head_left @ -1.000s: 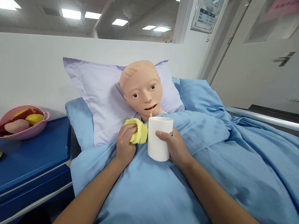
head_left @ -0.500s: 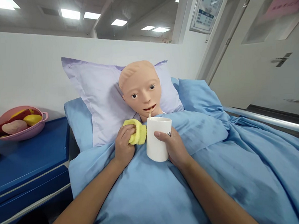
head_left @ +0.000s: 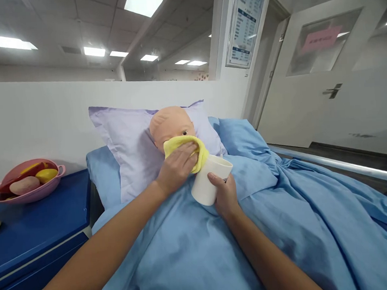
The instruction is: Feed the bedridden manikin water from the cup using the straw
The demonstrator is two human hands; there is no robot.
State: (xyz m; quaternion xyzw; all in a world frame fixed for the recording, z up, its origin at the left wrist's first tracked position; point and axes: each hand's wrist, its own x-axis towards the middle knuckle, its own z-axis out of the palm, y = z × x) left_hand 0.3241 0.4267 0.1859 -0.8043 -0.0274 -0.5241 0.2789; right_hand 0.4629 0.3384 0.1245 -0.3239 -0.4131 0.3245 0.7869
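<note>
Head view: my left hand (head_left: pixel 177 168), clasping the yellow cloth (head_left: pixel 180 142), has risen from below the manikin head (head_left: pixel 168 122) and now presses it over the mouth, so the wiping is underway. My right hand (head_left: pixel 224 196) grips the white cup (head_left: pixel 209 181), tilted, just below that head.

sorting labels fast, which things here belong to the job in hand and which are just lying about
In hand:
left hand pressing cloth on the manikin face
right hand holding cup, tilted, below the chin

Lying about:
fruit bowl on cabinet
rail
door
</note>
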